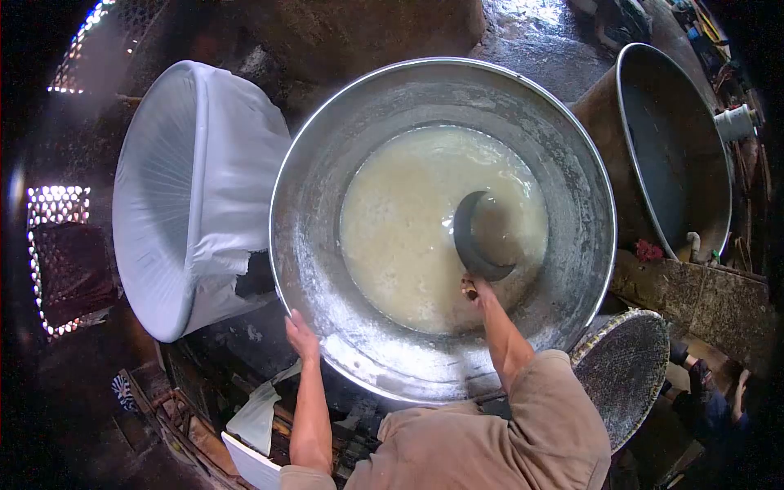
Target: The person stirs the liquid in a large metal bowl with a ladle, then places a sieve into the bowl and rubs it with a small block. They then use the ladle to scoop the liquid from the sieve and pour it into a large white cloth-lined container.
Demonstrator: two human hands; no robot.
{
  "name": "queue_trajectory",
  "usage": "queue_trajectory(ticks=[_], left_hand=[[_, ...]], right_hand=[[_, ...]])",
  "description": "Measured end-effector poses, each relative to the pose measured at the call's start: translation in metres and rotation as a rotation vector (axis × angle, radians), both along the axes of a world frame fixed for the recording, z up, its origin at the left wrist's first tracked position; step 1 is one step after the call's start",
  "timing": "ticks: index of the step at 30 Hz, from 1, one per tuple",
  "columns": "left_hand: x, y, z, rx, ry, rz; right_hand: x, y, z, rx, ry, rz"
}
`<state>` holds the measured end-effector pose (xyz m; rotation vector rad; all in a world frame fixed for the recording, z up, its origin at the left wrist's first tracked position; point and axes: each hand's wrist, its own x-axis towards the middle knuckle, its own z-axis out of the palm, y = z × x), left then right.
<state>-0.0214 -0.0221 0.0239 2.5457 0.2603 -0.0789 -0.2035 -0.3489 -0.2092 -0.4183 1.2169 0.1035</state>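
Tan sleeves fill the bottom of the head view, and both bare forearms reach up from them toward a huge metal pan (572, 188). At the near rim of the pan, the left hand (300, 335) has its fingers curled over the edge in a closed grip, the arm nearly straight. Bent at the elbow, the right arm reaches in over the pan wall, and the right hand (474, 287) is closed around the handle end of a dark scoop (472, 241).

This scoop is a curved, bowl-like ladle, and it sits just above the right hand, dipped into the near right side of a pale, cloudy liquid (408, 229) pooled in the pan's bottom. Inside, the pan is grey, dull and streaked with dried white residue, its rim thin and bright.

To the left, just beside the pan, stands a round vessel covered with a white cloth (204, 180) stretched taut over its mouth and hanging in folds down the side. On the right sits a dark, deep metal pot (678, 163) with a thin pale rim. Below it, near the right elbow, lies a round woven tray (629, 367) of coarse mesh. At the lower right another person's hand (741, 384) shows, well apart from the pan.
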Motion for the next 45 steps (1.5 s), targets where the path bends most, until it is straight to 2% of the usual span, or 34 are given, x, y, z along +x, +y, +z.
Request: queue_trajectory(ticks=[2, 3, 7, 9, 13, 15, 16, 17, 18, 19, 20, 22, 24, 27, 33, 34, 40, 42, 45], left_hand=[[0.0, 0.002, -0.002, 0.005, 0.0, 0.014], [0.0, 0.004, -0.005, 0.006, -0.001, 0.015], [0.0, 0.009, -0.011, 0.054, -0.033, 0.009], [0.001, 0.011, -0.011, 0.046, -0.009, 0.015], [0.001, 0.014, -0.012, 0.039, 0.045, 0.022], [0.001, 0.013, -0.011, 0.026, 0.034, 0.019], [0.001, 0.013, -0.01, 0.023, 0.041, 0.016], [0.001, 0.012, -0.009, 0.019, 0.048, 0.012], [0.001, 0.012, -0.009, 0.011, 0.042, 0.01], [0.002, 0.011, -0.008, 0.009, 0.044, 0.013], [0.001, 0.011, -0.008, 0.006, 0.047, 0.016], [0.001, 0.01, -0.007, -0.022, 0.032, 0.018], [0.001, 0.01, -0.008, -0.049, 0.017, 0.02], [0.001, 0.014, -0.012, -0.016, -0.01, 0.013], [0.004, 0.021, -0.022, -0.017, 0.044, 0.025], [0.005, 0.022, -0.024, -0.015, 0.041, 0.027], [0.004, 0.021, -0.023, 0.006, 0.046, 0.024], [0.003, 0.021, -0.019, 0.027, 0.043, 0.028], [0.001, 0.014, -0.011, 0.01, 0.023, 0.008]], right_hand=[[-0.008, -0.014, -0.023, 0.072, -0.036, 0.067], [-0.009, -0.015, -0.028, -0.083, 0.007, 0.02], [-0.008, -0.032, -0.019, -0.041, -0.012, -0.149], [-0.021, -0.044, -0.065, -0.083, -0.117, -0.059], [-0.02, -0.067, -0.047, -0.11, -0.18, -0.059], [-0.024, -0.086, -0.055, 0.09, -0.138, -0.022], [-0.028, -0.095, -0.062, 0.084, -0.143, -0.021], [-0.034, -0.105, -0.082, 0.174, -0.146, -0.145], [-0.03, -0.11, -0.073, 0.263, -0.151, -0.268], [-0.031, -0.127, -0.061, 0.381, -0.263, -0.145], [-0.026, -0.137, -0.03, 0.372, -0.268, -0.145], [-0.013, -0.147, 0.03, 0.342, -0.122, -0.069], [-0.014, -0.163, 0.04, 0.361, -0.161, -0.057], [-0.009, -0.178, 0.063, 0.606, -0.29, 0.037], [0.007, -0.169, 0.107, 0.438, -0.289, 0.287], [0.009, -0.165, 0.111, 0.433, -0.291, 0.284], [0.023, -0.098, 0.128, 0.43, -0.308, 0.694], [0.029, -0.063, 0.125, 0.452, -0.283, 0.769], [0.032, -0.009, 0.115, 0.348, -0.238, 0.821]])
